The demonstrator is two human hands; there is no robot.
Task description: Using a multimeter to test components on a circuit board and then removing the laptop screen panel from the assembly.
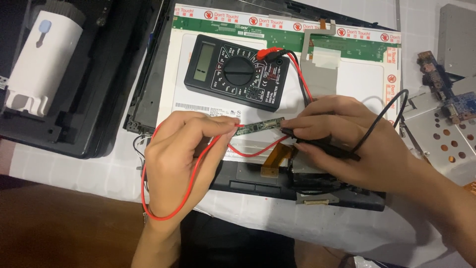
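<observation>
**Two probes on a small board**

A black meter (237, 71) lies on the back of a bare screen panel (367, 79), with a green strip board along the panel's top edge. Left of the panel sits a black case (84, 99) holding a white device (44, 64). To the right lie a perforated metal plate (441, 139) and a blue circuit board (458, 106). A dark laptop base (258, 186) lies under the hands, and an orange ribbon (275, 161) shows between them.

The narrow green board (258, 126) sits between the two hands, on the panel's lower edge. The left hand (181, 159) pinches the red lead (168, 208) at the board's left end, fingers pressed together; the lead loops around the wrist. The right hand (347, 144) pinches the black probe (327, 149), its tip touching the board's right end; the black lead (391, 106) arcs over that hand.
</observation>
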